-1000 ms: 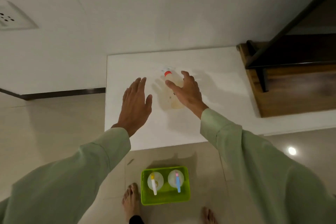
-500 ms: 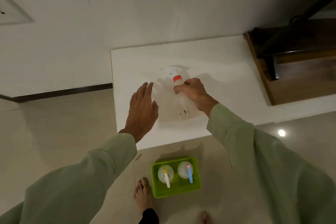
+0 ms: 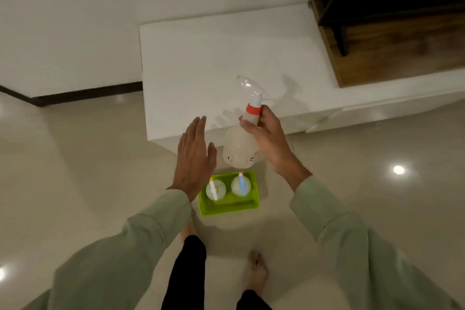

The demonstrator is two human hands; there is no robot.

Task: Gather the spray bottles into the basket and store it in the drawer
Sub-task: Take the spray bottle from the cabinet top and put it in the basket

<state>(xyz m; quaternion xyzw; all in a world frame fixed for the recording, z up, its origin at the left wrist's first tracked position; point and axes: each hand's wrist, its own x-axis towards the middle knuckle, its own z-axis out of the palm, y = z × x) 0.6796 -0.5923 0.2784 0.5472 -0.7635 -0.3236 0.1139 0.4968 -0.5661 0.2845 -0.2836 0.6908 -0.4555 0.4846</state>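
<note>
1. Surroundings: a white cabinet top [image 3: 226,58] stands against the white wall; a dark wood shelf unit [image 3: 392,40] adjoins it on the right. Glossy beige floor tiles [image 3: 75,158] below, with a bright light reflection at right.
2. A green basket [image 3: 230,205] sits on the floor just in front of the cabinet, near the person's bare feet. Inside it stand two spray bottles seen from above: one with a yellow-tipped nozzle [image 3: 215,190], one with a blue nozzle [image 3: 241,185], side by side.
3. Nothing lies between the held bottle and the basket; the left hand is beside that path, partly covering the basket's left rim in this view.
4. Task item: a translucent spray bottle with a red collar [image 3: 240,148] is off the cabinet, in the air, above the basket's far edge. It is roughly upright, nozzle pointing away and left.
5. Right hand [image 3: 269,138]: fingers curled around the bottle's neck just under the red collar, thumb on the near side; body of the bottle hangs below the grip.
6. Left hand [image 3: 195,156]: empty, palm down, fingers straight and close together, thumb apart; just left of the bottle, not touching.
7. Both forearms, in pale green sleeves, reach forward.
</note>
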